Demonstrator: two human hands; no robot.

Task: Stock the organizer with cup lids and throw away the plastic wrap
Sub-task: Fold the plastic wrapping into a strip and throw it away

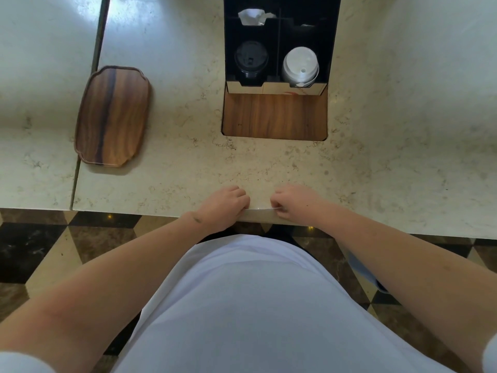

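A black organizer sits in a cut-out of the marble counter. Its left slot holds a stack of black cup lids; its right slot holds a stack of white cup lids. Crumpled white paper or wrap lies in a rear compartment. At the counter's near edge, my left hand and my right hand each pinch one end of a thin clear plastic wrap stretched between them. Both hands have curled fingers.
A wooden tray lies on the counter at the left. A wooden panel fills the front of the cut-out below the organizer. A seam splits the counter at the left. Patterned floor tiles show below the counter edge.
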